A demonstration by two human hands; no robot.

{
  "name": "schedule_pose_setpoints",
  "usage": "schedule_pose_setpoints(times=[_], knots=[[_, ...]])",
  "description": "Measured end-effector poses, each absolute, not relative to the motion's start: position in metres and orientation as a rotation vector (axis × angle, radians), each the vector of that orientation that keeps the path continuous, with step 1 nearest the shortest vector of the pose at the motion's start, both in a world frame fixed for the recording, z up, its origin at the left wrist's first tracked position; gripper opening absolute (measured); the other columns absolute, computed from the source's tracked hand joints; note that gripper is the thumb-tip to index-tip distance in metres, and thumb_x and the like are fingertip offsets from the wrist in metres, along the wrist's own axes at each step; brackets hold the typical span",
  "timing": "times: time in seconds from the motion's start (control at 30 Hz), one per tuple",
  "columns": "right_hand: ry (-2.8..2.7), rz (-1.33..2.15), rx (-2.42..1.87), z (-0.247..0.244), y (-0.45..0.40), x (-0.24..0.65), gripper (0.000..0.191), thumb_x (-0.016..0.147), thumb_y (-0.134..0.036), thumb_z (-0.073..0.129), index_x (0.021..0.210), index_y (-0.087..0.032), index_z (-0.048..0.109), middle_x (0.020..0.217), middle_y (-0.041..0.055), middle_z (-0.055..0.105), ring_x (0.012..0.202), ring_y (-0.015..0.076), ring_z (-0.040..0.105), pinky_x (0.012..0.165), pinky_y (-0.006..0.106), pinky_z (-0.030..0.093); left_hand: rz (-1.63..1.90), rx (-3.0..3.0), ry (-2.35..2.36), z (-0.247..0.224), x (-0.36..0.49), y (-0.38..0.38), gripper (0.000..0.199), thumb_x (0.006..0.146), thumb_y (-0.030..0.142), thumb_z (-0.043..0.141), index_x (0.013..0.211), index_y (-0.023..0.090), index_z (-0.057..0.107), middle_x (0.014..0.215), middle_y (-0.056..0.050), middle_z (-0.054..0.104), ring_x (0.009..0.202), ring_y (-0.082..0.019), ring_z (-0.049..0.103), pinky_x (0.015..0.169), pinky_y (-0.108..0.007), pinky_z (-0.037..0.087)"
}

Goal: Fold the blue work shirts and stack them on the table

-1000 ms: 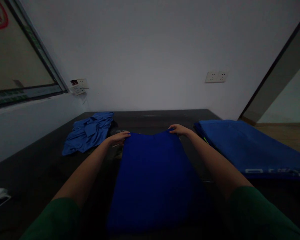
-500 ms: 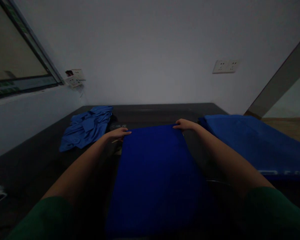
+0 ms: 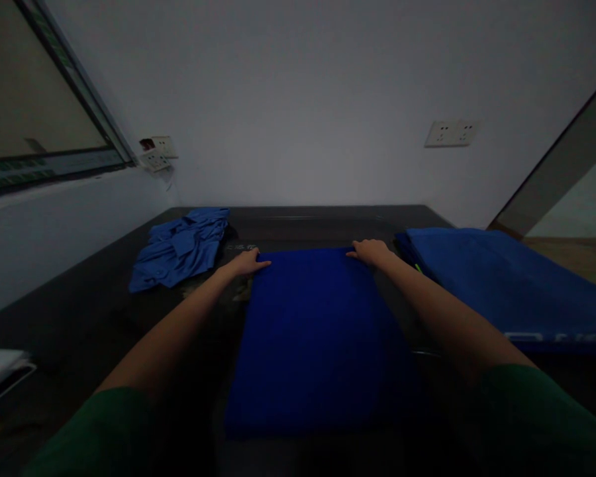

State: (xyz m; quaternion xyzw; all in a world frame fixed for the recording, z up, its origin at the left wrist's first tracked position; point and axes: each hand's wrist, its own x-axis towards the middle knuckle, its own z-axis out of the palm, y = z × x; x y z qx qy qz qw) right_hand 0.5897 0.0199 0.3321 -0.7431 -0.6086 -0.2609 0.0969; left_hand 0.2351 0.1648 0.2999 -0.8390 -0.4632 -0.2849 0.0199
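Holding: the left hand [image 3: 247, 262] and the right hand [image 3: 371, 252], set well apart, each closed on a far corner of the deep-blue cloth [image 3: 312, 331].
Left grip: thumb lying over the top of the cloth, fingers at the corner; their undersides are hidden.
Right grip: thumb and curled fingers meeting at the other corner.
Blue cloth: in the middle of the dark table [image 3: 302, 215], between the forearms, its far edge nearly straight from hand to hand, its near right part fading into shadow.
Beside the left hand: a crumpled blue garment [image 3: 181, 248], farther left on the table; pale characters, too dim to read, show just behind that hand.
Beyond the right forearm: folded blue fabric [image 3: 501, 278] with whitish marks along its near edge and a small yellow-green piece [image 3: 418, 268] at its left side.
Left edge: a white object [image 3: 0, 364], cut off by the frame.
Arms: bare forearms, green sleeves [image 3: 536, 404].
Behind: a pale wall [image 3: 302, 99] with a double socket [image 3: 451, 133] on the right, more sockets [image 3: 163, 146] in the left corner, and a window [image 3: 44, 99].
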Motion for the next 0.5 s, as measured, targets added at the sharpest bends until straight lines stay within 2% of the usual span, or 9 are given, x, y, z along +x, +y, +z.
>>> schedule_pose_setpoints(times=[0.13, 0.23, 0.3, 0.37, 0.5], knots=[[-1.65, -0.858, -2.051, 0.317, 0.006, 0.576, 0.044, 0.095, -0.034, 0.046, 0.134, -0.013, 0.047, 0.13, 0.0224, 0.054, 0.119, 0.0348, 0.053, 0.094, 0.047, 0.044, -0.945, -2.223, -1.402, 0.291, 0.245, 0.118, 0.057, 0.087, 0.045, 0.053, 0.134, 0.013, 0.044, 0.129, -0.024, 0.051, 0.118, -0.039, 0.05, 0.096, -0.05, 0.039], [-1.683, -0.895, -1.787, 0.292, -0.004, 0.55, 0.048, 0.096, -0.032, 0.04, 0.141, -0.014, 0.04, 0.142, 0.0195, 0.044, 0.13, 0.031, 0.043, 0.104, 0.044, 0.037, -0.971, -2.207, -1.109, 0.271, 0.262, 0.079, 0.047, 0.091, 0.037, 0.048, 0.134, 0.017, 0.048, 0.138, -0.018, 0.045, 0.129, -0.034, 0.041, 0.108, -0.051, 0.026], [-1.83, -0.825, -1.677, 0.268, -0.008, 0.533, 0.055, 0.096, -0.042, 0.038, 0.143, -0.014, 0.038, 0.148, 0.018, 0.038, 0.135, 0.0296, 0.037, 0.109, 0.043, 0.032, -0.909, -2.363, -0.927, 0.251, 0.275, 0.062, 0.047, 0.094, 0.042, 0.041, 0.137, 0.023, 0.046, 0.146, -0.012, 0.04, 0.136, -0.031, 0.033, 0.113, -0.051, 0.019], [-1.928, -0.746, -1.707, 0.245, -0.01, 0.526, 0.065, 0.095, -0.052, 0.036, 0.146, -0.012, 0.035, 0.152, 0.0176, 0.031, 0.14, 0.03, 0.028, 0.113, 0.045, 0.026, -0.825, -2.507, -0.896, 0.231, 0.285, 0.056, 0.052, 0.095, 0.05, 0.034, 0.144, 0.03, 0.037, 0.154, -0.007, 0.03, 0.143, -0.03, 0.023, 0.114, -0.053, 0.015], [-1.849, -0.669, -1.919, 0.221, -0.013, 0.545, 0.071, 0.095, -0.056, 0.029, 0.149, -0.01, 0.027, 0.156, 0.0152, 0.02, 0.145, 0.0277, 0.015, 0.116, 0.051, 0.016, -0.792, -2.593, -1.067, 0.205, 0.287, 0.065, 0.063, 0.094, 0.062, 0.025, 0.15, 0.034, 0.023, 0.159, -0.006, 0.018, 0.146, -0.029, 0.014, 0.115, -0.052, 0.016]])
